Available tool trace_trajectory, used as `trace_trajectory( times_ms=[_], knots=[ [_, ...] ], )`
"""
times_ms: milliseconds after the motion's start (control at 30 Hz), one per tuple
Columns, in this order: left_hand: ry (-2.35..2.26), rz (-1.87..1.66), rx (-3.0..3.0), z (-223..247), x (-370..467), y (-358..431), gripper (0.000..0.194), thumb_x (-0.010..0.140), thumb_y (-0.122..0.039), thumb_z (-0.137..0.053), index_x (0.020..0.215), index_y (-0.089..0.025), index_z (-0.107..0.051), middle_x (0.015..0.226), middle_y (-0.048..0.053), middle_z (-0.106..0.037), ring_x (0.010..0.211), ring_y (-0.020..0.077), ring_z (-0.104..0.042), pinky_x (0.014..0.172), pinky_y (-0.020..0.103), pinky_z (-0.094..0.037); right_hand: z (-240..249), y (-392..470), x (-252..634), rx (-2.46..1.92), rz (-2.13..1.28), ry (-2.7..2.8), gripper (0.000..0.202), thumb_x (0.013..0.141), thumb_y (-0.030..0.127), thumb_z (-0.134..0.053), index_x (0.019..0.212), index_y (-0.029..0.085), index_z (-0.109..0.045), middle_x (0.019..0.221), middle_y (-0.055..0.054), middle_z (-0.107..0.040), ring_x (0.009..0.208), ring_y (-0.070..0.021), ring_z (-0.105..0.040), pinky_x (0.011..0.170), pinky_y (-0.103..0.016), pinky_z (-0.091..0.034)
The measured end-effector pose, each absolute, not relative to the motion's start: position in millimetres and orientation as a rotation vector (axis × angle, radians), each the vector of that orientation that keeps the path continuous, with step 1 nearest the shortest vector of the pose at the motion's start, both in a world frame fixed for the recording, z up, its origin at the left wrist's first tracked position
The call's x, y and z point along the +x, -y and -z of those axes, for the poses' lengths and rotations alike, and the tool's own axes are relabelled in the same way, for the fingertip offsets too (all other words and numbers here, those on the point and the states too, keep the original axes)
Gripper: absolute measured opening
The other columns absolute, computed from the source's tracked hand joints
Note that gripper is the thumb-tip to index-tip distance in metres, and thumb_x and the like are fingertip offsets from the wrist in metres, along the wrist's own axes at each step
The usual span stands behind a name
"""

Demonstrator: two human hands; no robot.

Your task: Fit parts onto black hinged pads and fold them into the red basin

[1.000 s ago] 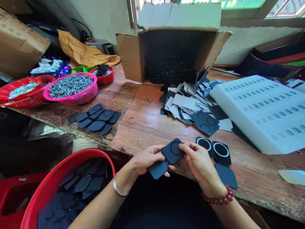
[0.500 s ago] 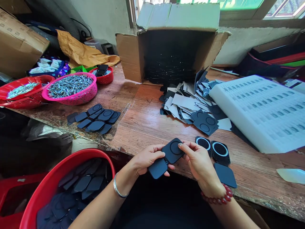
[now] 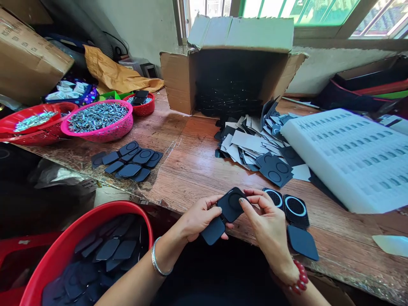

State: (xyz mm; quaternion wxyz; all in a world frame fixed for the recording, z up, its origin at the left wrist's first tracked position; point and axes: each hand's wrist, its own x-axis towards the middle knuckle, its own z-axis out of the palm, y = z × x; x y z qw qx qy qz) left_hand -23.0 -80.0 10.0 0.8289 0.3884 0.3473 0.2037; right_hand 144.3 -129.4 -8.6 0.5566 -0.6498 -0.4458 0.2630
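"Where was there room to move?"

"In the middle of the wood-grain table [image 3: 188, 170], back from its worn, slanting near edge."

"Anything hard to see?"

"The cardboard box [image 3: 176, 83] was too dark inside to read. The white foam tray [image 3: 360, 170] ran off the right side, the red tub [image 3: 119, 207] off the bottom."

"What about surfaces?"

"Ragged corrugated flaps, slotted foam in rows, smooth round plastic. The pink basket [image 3: 110, 134], perforated, held heaped shiny metal pieces [image 3: 97, 117]."

"And the hands?"

"The left hand [image 3: 199, 217] pinched a hinged black pad [image 3: 228, 206] over the table's near edge, thumb above, fingers beneath. The right hand [image 3: 269, 223] had its thumb on the pad's right corner, fingers partly curled; I couldn't tell whether they gripped it."

"What was the pad like?"

"Two matte, rounded-square panels, the upper one marked with a ring."
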Motion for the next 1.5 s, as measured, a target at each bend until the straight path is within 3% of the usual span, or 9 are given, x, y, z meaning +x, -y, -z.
trace_trajectory(
  times_ms=[233,400,567,767,1067,1333,1400,1500],
  knots=[
    [-0.759,-0.461,0.880,-10.3,-23.3,81.4,0.048,0.079,-0.028,-0.065,0.127,-0.018,-0.062,0.103,0.011,-0.071,0.075,0.0202,-0.071,0.056,0.027,-0.059,17.8,137.2,140.8,-1.477,-0.092,1.379,0.007,0.090,0.021,-0.062,0.093,0.018,-0.068,0.109,-0.010,-0.063,0.100,-0.0216,-0.063,0.088,-0.038,-0.052],
    [-0.780,-0.518,0.939,-12.9,-21.0,83.8,0.048,0.080,-0.029,-0.063,0.127,-0.019,-0.061,0.106,0.011,-0.070,0.083,0.0233,-0.072,0.057,0.026,-0.058,20.9,141.5,139.5,-1.405,0.105,1.586,0.024,0.093,0.010,-0.056,0.116,0.014,-0.062,0.122,-0.015,-0.057,0.113,-0.0242,-0.057,0.096,-0.042,-0.050],
    [-0.832,-0.569,0.970,-13.0,-17.0,85.4,0.050,0.081,-0.029,-0.062,0.131,-0.019,-0.059,0.114,0.011,-0.069,0.087,0.0237,-0.071,0.057,0.025,-0.058,20.4,143.2,137.3,-1.543,0.322,1.752,0.034,0.095,0.010,-0.051,0.129,0.010,-0.055,0.132,-0.021,-0.053,0.126,-0.0346,-0.048,0.102,-0.056,-0.042],
    [-0.820,-0.555,0.929,-13.0,-16.3,86.2,0.050,0.082,-0.029,-0.062,0.131,-0.020,-0.059,0.117,0.011,-0.068,0.086,0.0222,-0.071,0.059,0.025,-0.059,20.0,144.5,138.0,-1.668,0.476,1.807,0.033,0.096,0.014,-0.050,0.128,0.011,-0.056,0.139,-0.022,-0.049,0.131,-0.0379,-0.043,0.102,-0.057,-0.040],
    [-0.810,-0.562,0.939,-12.4,-11.9,90.9,0.049,0.084,-0.033,-0.063,0.131,-0.021,-0.059,0.112,0.010,-0.068,0.079,0.0197,-0.070,0.056,0.024,-0.057,16.2,150.4,135.8,-1.764,0.507,1.837,0.042,0.096,0.015,-0.049,0.138,0.011,-0.049,0.148,-0.025,-0.044,0.142,-0.0379,-0.033,0.110,-0.062,-0.030],
    [-0.807,-0.548,0.958,-15.0,-8.4,95.8,0.051,0.085,-0.033,-0.062,0.134,-0.021,-0.058,0.114,0.010,-0.067,0.077,0.0188,-0.068,0.058,0.027,-0.058,16.9,150.1,139.1,-1.855,0.450,1.799,0.049,0.100,0.023,-0.044,0.146,0.006,-0.041,0.151,-0.027,-0.039,0.142,-0.0407,-0.032,0.111,-0.065,-0.024],
    [-0.792,-0.540,0.927,-15.0,-8.5,96.0,0.053,0.085,-0.033,-0.063,0.136,-0.021,-0.056,0.112,0.010,-0.067,0.077,0.0199,-0.069,0.059,0.029,-0.059,17.7,148.3,144.8,-1.830,0.376,1.766,0.048,0.100,0.027,-0.043,0.142,0.005,-0.046,0.150,-0.027,-0.041,0.139,-0.0412,-0.037,0.110,-0.064,-0.028],
    [-0.753,-0.519,0.838,-14.0,-9.3,95.1,0.054,0.083,-0.033,-0.066,0.135,-0.020,-0.056,0.107,0.011,-0.068,0.075,0.0206,-0.070,0.059,0.031,-0.060,16.2,146.6,154.2,-1.763,0.057,1.629,0.046,0.100,0.037,-0.044,0.136,0.011,-0.054,0.140,-0.022,-0.053,0.128,-0.0352,-0.051,0.102,-0.053,-0.043]
  ],
)
